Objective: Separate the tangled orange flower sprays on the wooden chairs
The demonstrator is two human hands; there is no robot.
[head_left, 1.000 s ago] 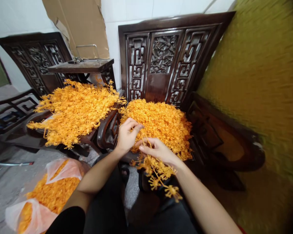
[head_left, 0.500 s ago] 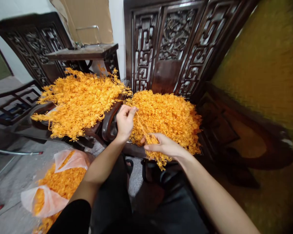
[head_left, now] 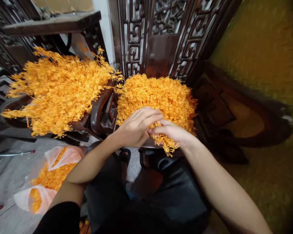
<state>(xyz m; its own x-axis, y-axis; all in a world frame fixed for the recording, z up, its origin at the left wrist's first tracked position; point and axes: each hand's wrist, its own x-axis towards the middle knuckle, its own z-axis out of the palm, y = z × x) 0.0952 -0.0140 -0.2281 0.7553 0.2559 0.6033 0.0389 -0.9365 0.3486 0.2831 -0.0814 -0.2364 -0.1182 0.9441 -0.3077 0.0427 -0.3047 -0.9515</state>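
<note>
My left hand (head_left: 136, 126) and my right hand (head_left: 172, 131) meet at the near edge of a heap of small orange plastic flower sprigs (head_left: 158, 94) piled on a dark carved wooden chair (head_left: 224, 110). My right hand is closed on a small orange sprig bunch (head_left: 167, 148) that hangs below its fingers. The fingertips of my left hand lie over the right hand's fingers and touch that same bunch. A second, looser pile of longer orange sprigs (head_left: 58, 87) covers the chair to the left.
A clear plastic bag of orange pieces (head_left: 47, 178) lies on the grey floor at lower left. A dark wooden side table (head_left: 51, 24) stands behind the left pile. A yellow textured wall (head_left: 266, 55) fills the right. My dark trousers (head_left: 148, 201) are below.
My left hand came down from the pile's left edge onto my right hand. The long strand stretched between them is now gathered into the bunch. The camera tilted downward.
</note>
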